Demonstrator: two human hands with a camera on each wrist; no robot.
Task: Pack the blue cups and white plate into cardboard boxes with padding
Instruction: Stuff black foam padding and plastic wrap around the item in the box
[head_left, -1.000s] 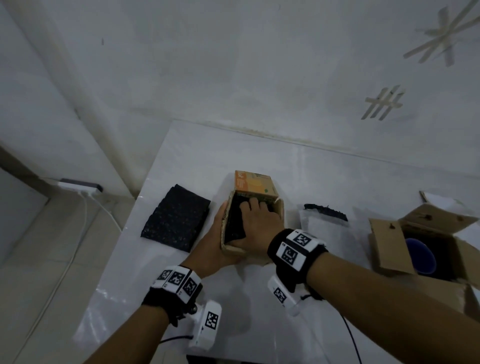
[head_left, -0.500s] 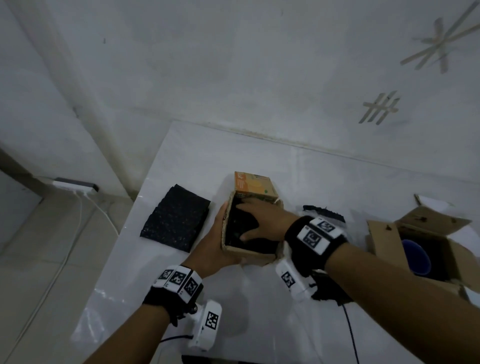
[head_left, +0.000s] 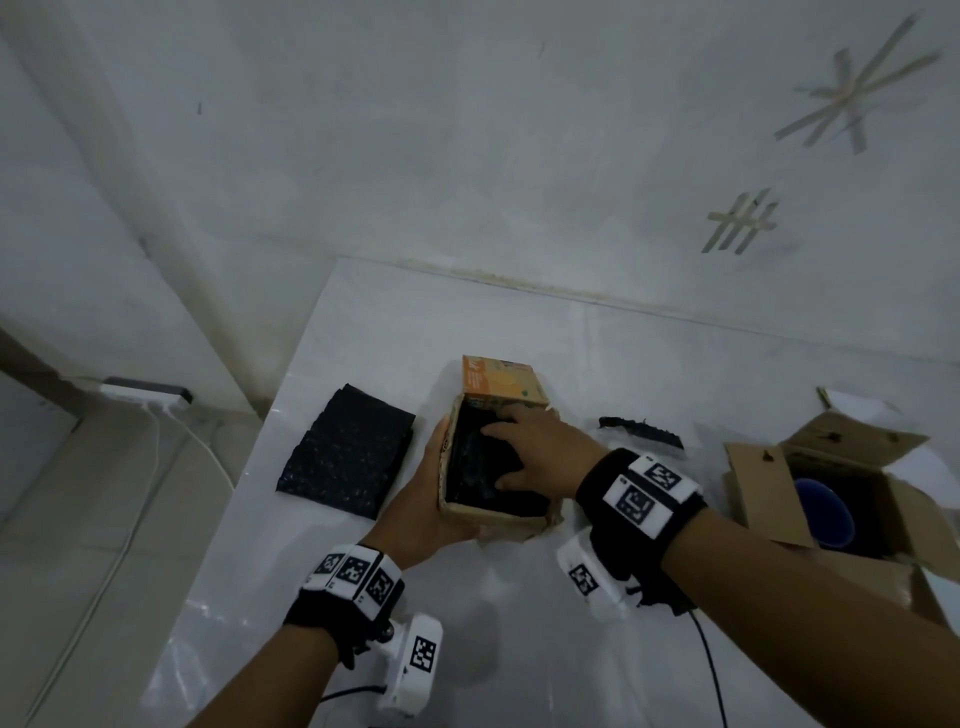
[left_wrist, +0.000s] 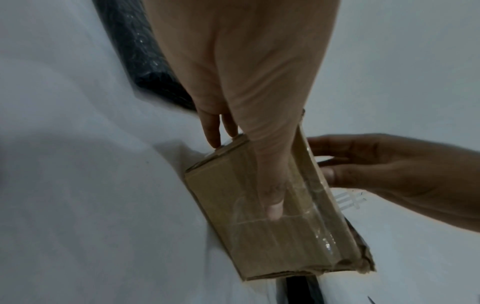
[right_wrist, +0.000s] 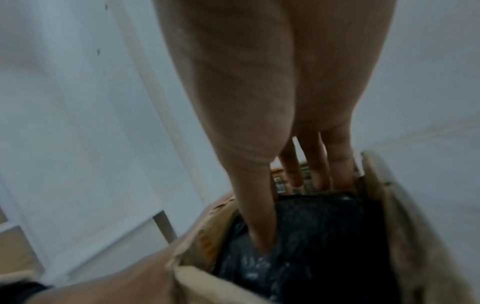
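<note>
A small cardboard box (head_left: 498, 519) with an orange flap stands at the middle of the white table (head_left: 571, 338), lined with black bubble padding (head_left: 467, 467). My left hand (head_left: 426, 499) grips its left side, thumb along one face (left_wrist: 221, 185) and fingers behind. Coming in from the right, my right hand (head_left: 535, 447) presses straight fingers and thumb onto the padding (right_wrist: 324, 236) inside the box (right_wrist: 405, 226). A blue cup (head_left: 826, 514) sits in the larger open box (head_left: 763, 483) at the right. No white plate is in view.
A folded sheet of black padding (head_left: 348, 452) lies left of the small box, and a black strip (head_left: 639, 431) lies to its right. The table's left edge drops to the floor, where a power strip (head_left: 145, 395) and cable lie. A wall backs the table.
My right wrist has swung out to the right, so the hand now reaches into the small box from its right side. The left hand has kept its hold.
</note>
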